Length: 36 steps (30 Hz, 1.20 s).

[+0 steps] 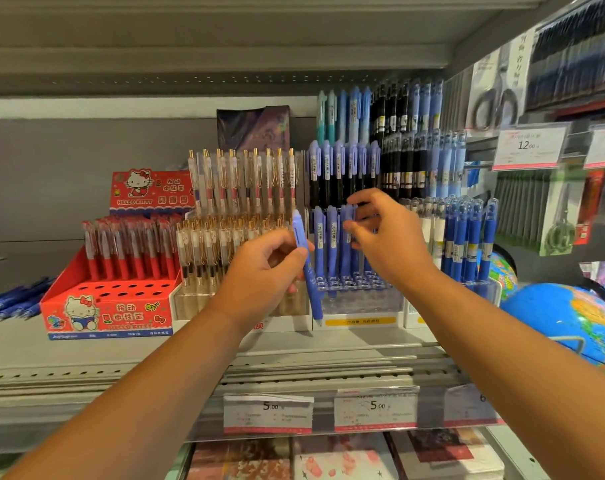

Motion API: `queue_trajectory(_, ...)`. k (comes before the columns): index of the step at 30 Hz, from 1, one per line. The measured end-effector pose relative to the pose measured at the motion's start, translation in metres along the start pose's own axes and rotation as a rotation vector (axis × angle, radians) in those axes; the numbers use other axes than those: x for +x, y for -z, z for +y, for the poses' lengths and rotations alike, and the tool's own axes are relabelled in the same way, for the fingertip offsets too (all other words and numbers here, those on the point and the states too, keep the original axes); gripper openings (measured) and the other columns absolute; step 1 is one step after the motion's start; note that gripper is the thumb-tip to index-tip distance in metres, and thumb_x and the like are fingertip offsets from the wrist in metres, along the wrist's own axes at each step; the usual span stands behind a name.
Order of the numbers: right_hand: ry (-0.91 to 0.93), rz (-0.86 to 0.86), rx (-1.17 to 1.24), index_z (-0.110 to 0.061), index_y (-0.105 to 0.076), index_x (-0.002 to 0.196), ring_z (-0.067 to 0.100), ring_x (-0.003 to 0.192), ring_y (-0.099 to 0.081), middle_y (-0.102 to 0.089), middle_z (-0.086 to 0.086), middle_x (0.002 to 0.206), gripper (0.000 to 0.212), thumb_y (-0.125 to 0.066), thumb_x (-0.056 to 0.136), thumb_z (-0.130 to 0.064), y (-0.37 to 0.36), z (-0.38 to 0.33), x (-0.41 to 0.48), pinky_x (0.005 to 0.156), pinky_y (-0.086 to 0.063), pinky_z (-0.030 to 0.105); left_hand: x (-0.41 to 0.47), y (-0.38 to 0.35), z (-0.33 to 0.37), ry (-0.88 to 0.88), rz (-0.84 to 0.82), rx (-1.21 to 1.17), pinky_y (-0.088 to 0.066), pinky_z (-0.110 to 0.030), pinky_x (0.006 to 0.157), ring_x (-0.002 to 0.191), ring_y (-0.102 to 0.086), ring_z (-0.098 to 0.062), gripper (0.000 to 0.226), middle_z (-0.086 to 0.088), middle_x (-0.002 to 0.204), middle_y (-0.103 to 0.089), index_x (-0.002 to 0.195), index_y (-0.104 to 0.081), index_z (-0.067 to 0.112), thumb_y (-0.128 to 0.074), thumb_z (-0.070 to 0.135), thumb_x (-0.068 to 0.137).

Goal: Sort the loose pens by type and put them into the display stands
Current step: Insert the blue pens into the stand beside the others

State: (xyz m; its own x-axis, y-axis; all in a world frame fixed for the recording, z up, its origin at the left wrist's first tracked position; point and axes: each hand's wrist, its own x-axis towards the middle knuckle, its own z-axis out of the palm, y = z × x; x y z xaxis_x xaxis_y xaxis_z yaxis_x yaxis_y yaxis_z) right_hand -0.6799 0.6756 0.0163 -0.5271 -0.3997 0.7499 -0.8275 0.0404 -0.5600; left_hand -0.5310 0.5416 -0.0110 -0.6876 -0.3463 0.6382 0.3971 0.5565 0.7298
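My left hand [264, 271] grips a periwinkle-blue pen [306, 268], held nearly upright with its tip down, just left of the clear stand [358, 299] of matching blue pens. My right hand [386, 237] reaches into that stand's front row; its fingers are bent among the pen tops [332, 230], and whether they pinch one is unclear. A pile of loose dark-blue pens [15, 301] lies on the shelf at the far left.
A red Hello Kitty box [109, 313] of red pens stands at left, beside a clear stand of gold-clip pens [238, 216]. Dark-blue capped pens [470, 244] fill a stand at right. A globe [567, 317] sits at the far right. Price tags [268, 414] line the shelf edge.
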Motion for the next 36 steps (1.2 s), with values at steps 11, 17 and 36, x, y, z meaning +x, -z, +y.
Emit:
queue_trajectory(11,0.052,0.05,-0.136,-0.021,-0.059,0.127,0.012,0.093,-0.055,-0.055,0.0,0.112,0.034,-0.059,0.094,-0.015,-0.001,-0.008,-0.007,0.082,-0.048,0.027,-0.001,-0.002,0.003,-0.013,-0.021,-0.041,-0.056,-0.029,0.054,0.065,-0.067,-0.016,0.018,-0.012,0.081,-0.071,0.1,-0.067,0.012,-0.058,-0.002,0.094)
queue_trajectory(17,0.08,-0.119,0.272,-0.023,-0.065,0.098,0.006,0.076,-0.064,-0.067,-0.007,0.086,0.018,-0.076,0.085,-0.026,-0.007,-0.041,-0.025,0.068,-0.054,0.022,0.0,-0.003,0.0,-0.047,-0.022,-0.015,-0.055,-0.031,0.052,0.065,-0.067,-0.03,0.009,-0.014,0.076,-0.065,0.091,-0.064,0.011,-0.069,0.003,0.089)
queue_trajectory(36,0.021,0.215,0.142,-0.022,-0.058,0.116,0.019,0.084,-0.065,-0.06,-0.005,0.096,0.019,-0.061,0.097,-0.019,0.033,-0.02,-0.001,0.068,-0.06,0.037,0.0,-0.017,0.001,-0.615,-0.379,1.178,-0.033,-0.036,0.104,0.114,-0.057,-0.018,0.062,0.005,0.122,-0.064,0.13,-0.059,0.021,-0.058,0.063,0.084)
